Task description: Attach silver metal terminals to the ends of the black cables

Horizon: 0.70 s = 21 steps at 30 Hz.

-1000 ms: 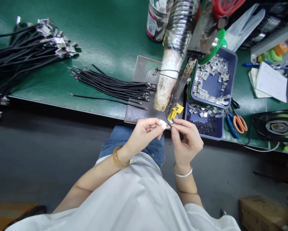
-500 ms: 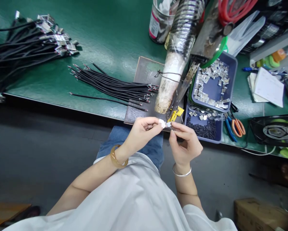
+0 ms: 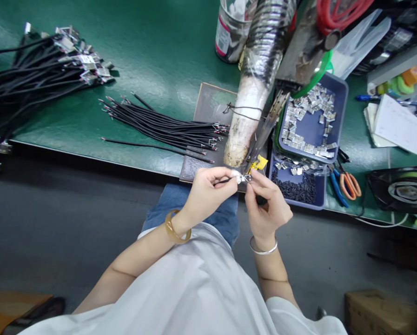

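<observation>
My left hand (image 3: pixel 211 188) pinches a short black cable (image 3: pixel 223 181), with white wrapping on a fingertip. Between my two hands, at the cable's end, sits a small silvery metal connector (image 3: pixel 243 178). My right hand (image 3: pixel 268 204) has its thumb and fingers closed at the connector's right side; part of the grip is hidden. Just behind the fingers is a yellow piece (image 3: pixel 260 163) below a metal tool (image 3: pixel 269 122). A bundle of black cables (image 3: pixel 166 123) with stripped ends lies to the left, partly on a grey board (image 3: pixel 208 100).
A large pile of cables with metal ends (image 3: pixel 37 70) lies far left. On the right are a blue tray of connectors (image 3: pixel 340 116), a lower tray of black pieces (image 3: pixel 321 195), pliers (image 3: pixel 339 188) and a fan (image 3: pixel 403 190). A wrapped duct (image 3: pixel 250 93) hangs ahead.
The connector between my fingers has turned slightly, and the black cable now shows in my left hand. The view has shifted a little.
</observation>
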Available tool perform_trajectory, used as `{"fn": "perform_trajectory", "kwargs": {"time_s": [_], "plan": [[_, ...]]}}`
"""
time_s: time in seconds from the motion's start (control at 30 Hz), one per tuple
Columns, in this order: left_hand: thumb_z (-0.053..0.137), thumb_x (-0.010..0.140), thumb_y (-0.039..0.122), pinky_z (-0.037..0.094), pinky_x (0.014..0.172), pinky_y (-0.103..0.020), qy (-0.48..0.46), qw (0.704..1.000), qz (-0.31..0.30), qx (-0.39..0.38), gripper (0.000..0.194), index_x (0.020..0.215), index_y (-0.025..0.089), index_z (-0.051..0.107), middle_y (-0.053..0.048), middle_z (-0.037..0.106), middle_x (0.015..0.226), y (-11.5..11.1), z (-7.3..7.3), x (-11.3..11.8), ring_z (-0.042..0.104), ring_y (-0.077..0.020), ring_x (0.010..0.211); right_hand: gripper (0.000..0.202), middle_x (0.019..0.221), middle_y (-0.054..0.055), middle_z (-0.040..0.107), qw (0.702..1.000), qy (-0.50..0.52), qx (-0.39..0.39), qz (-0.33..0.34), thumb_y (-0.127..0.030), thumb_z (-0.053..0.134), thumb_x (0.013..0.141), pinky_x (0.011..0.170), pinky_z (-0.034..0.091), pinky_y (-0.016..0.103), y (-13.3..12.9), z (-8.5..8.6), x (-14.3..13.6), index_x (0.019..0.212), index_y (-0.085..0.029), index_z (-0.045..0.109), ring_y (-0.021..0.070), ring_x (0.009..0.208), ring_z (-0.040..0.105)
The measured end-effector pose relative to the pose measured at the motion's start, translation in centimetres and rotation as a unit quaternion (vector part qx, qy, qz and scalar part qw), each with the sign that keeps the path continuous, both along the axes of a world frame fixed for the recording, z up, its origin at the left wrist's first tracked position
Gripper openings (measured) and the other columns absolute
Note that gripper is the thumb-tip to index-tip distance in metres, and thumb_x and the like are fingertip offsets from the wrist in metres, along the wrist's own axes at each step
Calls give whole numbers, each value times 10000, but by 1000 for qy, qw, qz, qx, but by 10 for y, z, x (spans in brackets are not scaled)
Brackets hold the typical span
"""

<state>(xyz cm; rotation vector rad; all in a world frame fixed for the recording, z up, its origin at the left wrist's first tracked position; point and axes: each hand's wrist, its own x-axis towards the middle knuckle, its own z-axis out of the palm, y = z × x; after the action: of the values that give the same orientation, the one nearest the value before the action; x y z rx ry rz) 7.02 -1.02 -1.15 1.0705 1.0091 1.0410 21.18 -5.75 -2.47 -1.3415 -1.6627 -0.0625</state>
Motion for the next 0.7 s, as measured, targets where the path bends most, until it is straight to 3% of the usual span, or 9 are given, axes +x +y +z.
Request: {"fn": "perform_trajectory", "kwargs": {"time_s": [0.3, 0.43, 0.7], "plan": [[686, 804, 237, 361, 485, -207, 21, 999, 29, 28, 174, 657, 144, 691, 20, 505, 542, 0, 1, 3, 424, -88, 519, 193, 1149, 60, 763, 1000, 27, -5, 9, -81, 716, 846, 842, 653, 322, 5, 5, -3, 959, -224, 650, 189, 966, 765], [680, 797, 233, 316, 466, -210, 34, 998, 35, 40, 151, 678, 147, 716, 26, 461, 527, -2, 2, 1, 375, -85, 511, 194, 1179, 55, 753, 1000, 27, -12, 11, -88, 729, 834, 842, 661, 335, 3, 7, -5, 946, -231, 660, 197, 968, 766], [667, 776, 186, 278, 442, -186, 48, 997, 29, 57, 125, 681, 130, 726, 40, 456, 531, -2, 1, 1, 309, -55, 485, 173, 1063, 42, 779, 999, 41, -21, 2, -90, 731, 843, 816, 643, 311, 4, 6, -4, 918, -226, 656, 185, 949, 764]]}}
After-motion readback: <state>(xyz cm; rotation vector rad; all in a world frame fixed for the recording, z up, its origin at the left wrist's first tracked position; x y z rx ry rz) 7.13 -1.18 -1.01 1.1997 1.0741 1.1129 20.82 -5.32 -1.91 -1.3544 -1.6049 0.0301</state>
